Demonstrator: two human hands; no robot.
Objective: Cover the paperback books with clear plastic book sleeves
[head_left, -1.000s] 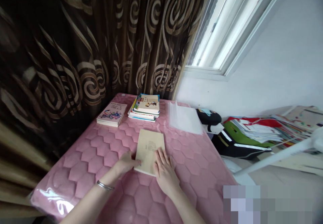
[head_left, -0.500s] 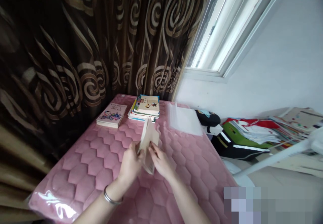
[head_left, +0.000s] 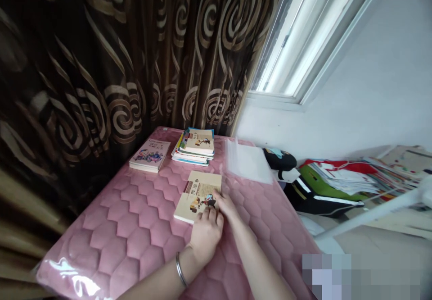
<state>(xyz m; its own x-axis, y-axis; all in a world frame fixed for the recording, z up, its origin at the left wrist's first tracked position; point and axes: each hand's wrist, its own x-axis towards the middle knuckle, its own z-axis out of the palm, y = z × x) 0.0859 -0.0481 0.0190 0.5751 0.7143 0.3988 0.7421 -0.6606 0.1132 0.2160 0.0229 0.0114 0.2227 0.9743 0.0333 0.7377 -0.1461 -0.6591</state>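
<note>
A cream paperback of Journey to the West (head_left: 197,196) lies face up on the pink quilted table cover (head_left: 111,219), its illustrated cover showing. My left hand (head_left: 206,232) rests flat over its lower right corner. My right hand (head_left: 224,204) touches the right edge of the cover with its fingertips. Neither hand grips the book. Behind it stand a stack of illustrated books (head_left: 194,147) and, further left, a single picture-covered book (head_left: 150,155).
A clear plastic sleeve (head_left: 248,160) lies at the table's back right. A dark swirled curtain (head_left: 101,65) hangs along the left and back. Beyond the right edge are a black and green bag (head_left: 320,192), piled papers (head_left: 344,176) and a white rod (head_left: 378,210).
The book, held upright between both hands half a second ago, now lies flat with its front cover up. One second ago it lay back cover up.
</note>
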